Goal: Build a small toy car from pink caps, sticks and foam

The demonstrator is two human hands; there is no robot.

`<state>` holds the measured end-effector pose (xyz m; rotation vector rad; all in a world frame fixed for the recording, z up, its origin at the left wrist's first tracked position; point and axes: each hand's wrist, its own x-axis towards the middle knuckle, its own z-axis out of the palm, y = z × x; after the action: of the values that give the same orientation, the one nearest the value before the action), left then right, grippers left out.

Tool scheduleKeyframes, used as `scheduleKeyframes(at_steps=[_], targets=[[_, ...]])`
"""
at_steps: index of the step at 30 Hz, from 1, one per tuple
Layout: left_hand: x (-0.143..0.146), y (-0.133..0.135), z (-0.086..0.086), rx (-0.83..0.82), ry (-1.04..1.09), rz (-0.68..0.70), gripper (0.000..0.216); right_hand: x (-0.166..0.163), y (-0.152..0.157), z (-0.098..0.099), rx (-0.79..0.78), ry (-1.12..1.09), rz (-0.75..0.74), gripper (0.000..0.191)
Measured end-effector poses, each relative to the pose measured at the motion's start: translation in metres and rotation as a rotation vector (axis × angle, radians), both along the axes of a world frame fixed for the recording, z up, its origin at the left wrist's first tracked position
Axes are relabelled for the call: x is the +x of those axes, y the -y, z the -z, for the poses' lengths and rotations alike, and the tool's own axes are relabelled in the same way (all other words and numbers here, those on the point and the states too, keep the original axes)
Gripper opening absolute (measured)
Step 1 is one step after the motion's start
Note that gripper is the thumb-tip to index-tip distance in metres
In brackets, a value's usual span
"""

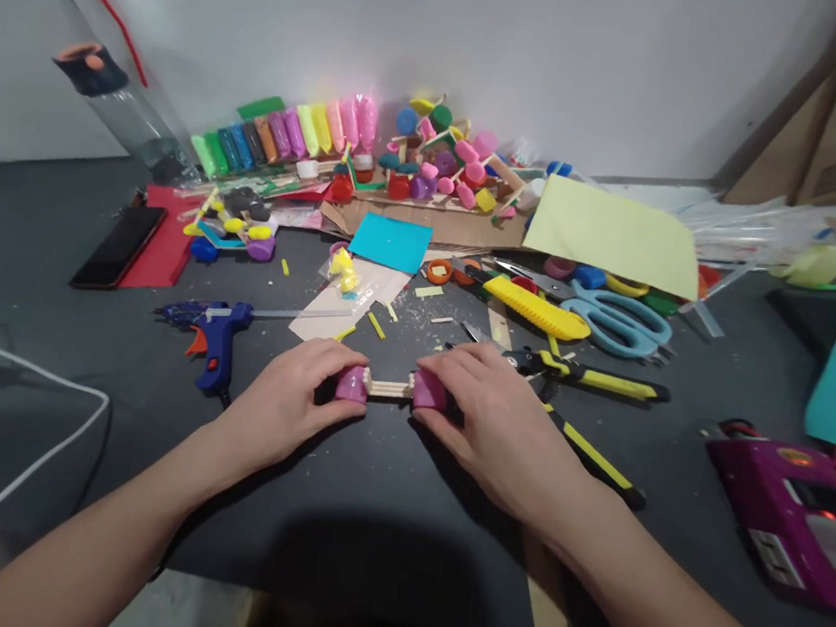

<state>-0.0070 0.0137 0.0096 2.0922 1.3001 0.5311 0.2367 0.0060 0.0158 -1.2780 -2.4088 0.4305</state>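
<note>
- Head cam view: stick piece (389,389) at abt. the ctr, directly btwn both hands; clock dirs below use it as ctr unless noted.
- Build: pale wooden bars in the mid., L purple cap (354,383) at 9 o'clock, R purple cap (429,389) at 3.
- Long axis runs 9-to-3, i.e. crosswise to the person, approx. level in view.
- L hand (305,381): thumb + fingers closed on the L cap; from it the piece lies at 3 o'clock. Forearm comes in from 8.
- R hand (495,398): same pinch on the R cap; piece at its 9 o'clock. Forearm from 4.
- Neither hand nearer: each touches its own end, bars bare btwn them. Can't tell if the piece rests on the dark table (252,511) or is held just off it.
- Around: glue gun (219,336) abt. 9, beyond L hand; blue paper (391,242) at 12; yellow knife (537,309) + blue-handled scissors (620,322) approx. 2; pliers (607,379) nr. 3, just beside R hand; phone (120,246) at 10, well apart.
</note>
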Motion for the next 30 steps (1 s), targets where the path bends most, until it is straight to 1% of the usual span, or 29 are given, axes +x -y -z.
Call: scheduleKeyframes(at_steps=[2, 3, 5, 7, 12, 15, 22, 30], targets=[[0.000, 0.003, 0.000, 0.020, -0.039, 0.045, 0.029, 0.001, 0.000, 0.000, 0.022, -0.026, -0.014, 0.029], [0.000, 0.004, -0.001, 0.025, -0.049, 0.064, 0.030, 0.001, 0.001, 0.000, 0.042, -0.048, -0.010, 0.032], [0.000, 0.007, -0.001, 0.023, -0.054, 0.089, 0.032, 0.000, 0.002, -0.001, 0.097, -0.085, 0.017, 0.028], [0.002, 0.010, -0.001, 0.019, -0.053, 0.096, 0.034, -0.003, 0.004, -0.004, 0.141, -0.077, 0.060, 0.024], [0.006, 0.019, 0.004, 0.022, -0.100, 0.077, 0.031, -0.011, 0.011, -0.007, 0.193, 0.091, 0.147, 0.024], [0.008, 0.023, 0.008, 0.054, -0.117, 0.076, 0.032, -0.015, 0.013, -0.005, 0.210, 0.136, 0.180, 0.021], [0.011, 0.027, 0.013, 0.141, -0.124, 0.087, 0.032, -0.019, 0.010, -0.002, 0.249, 0.200, 0.179, 0.024], [0.012, 0.027, 0.013, 0.137, -0.146, 0.086, 0.026, -0.019, 0.010, 0.000, 0.261, 0.231, 0.182, 0.024]])
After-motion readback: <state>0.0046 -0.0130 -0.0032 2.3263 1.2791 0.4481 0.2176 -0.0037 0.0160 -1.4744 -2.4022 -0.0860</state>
